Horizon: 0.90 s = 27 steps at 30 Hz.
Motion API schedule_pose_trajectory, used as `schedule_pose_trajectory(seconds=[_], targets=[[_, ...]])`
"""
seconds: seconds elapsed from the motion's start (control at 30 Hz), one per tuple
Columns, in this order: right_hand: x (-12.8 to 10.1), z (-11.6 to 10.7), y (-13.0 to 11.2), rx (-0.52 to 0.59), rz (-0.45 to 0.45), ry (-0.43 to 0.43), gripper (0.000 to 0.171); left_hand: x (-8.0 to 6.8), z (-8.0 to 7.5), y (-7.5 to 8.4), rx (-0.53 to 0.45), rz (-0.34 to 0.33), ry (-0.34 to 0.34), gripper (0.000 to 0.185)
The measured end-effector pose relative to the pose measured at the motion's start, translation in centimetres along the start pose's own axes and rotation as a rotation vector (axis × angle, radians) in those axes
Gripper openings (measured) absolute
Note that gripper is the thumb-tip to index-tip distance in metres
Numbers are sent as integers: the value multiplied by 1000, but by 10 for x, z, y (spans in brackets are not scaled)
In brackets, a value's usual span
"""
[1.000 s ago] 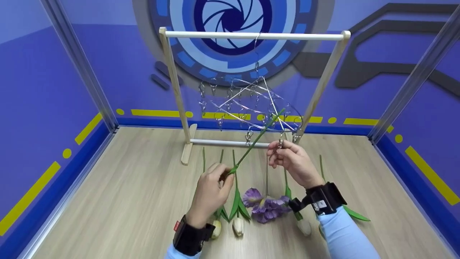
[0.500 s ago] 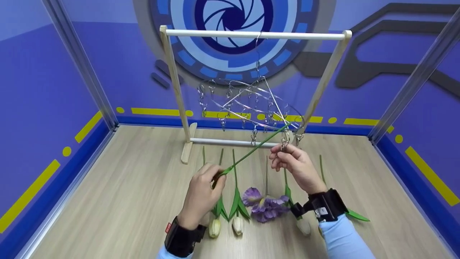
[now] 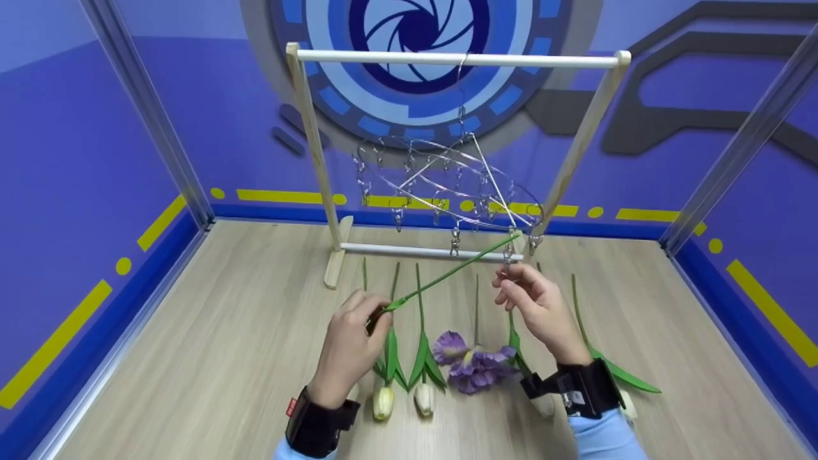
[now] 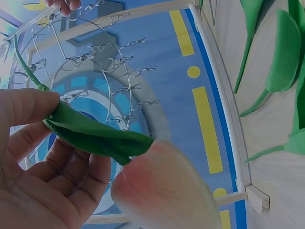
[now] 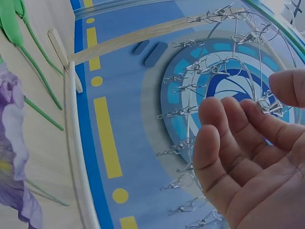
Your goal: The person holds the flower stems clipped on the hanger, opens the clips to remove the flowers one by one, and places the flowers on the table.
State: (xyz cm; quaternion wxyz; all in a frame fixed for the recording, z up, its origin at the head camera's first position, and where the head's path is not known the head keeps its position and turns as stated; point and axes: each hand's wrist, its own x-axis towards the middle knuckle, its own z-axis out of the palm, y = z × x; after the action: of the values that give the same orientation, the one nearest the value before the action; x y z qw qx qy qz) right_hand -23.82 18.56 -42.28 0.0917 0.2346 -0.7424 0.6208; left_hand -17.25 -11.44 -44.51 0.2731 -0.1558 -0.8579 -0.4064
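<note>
Risk: the artificial tulip (image 3: 447, 273) is held only low on its stem, at the leaf, so the long stem tip near centre frame can waver and miss the metal clip (image 3: 508, 254). The round wire clip hanger (image 3: 447, 185) hangs freely from the wooden rack (image 3: 307, 128); a nudge would likely set it swinging and take the clip off line. The clip could also snap closed before the stem is in.

Left hand (image 3: 351, 342), lower centre of the head view: fingers curled round stem and leaf, wrist camera shows the pale bloom (image 4: 162, 188) below the palm.

Right hand (image 3: 533, 300), right of centre: raised, thumb and forefinger pinching the clip, other fingers loosely spread.

More tulips (image 3: 422, 358) and a purple iris (image 3: 470, 364) lie on the table (image 3: 192, 358).
</note>
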Motion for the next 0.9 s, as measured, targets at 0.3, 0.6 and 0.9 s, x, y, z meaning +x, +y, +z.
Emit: schedule_pose_trajectory(seconds=[0.3,0.6,0.9], targets=[[-14,0,12,-63,80,112,18,0,-1,-7,23,-4,11,13],[-23,6,21,-249,-22,135,19,2,-1,-13,52,3,14,13],[-28,10,22,-304,-87,90,19,2,-3,-19,67,-1,17,13]])
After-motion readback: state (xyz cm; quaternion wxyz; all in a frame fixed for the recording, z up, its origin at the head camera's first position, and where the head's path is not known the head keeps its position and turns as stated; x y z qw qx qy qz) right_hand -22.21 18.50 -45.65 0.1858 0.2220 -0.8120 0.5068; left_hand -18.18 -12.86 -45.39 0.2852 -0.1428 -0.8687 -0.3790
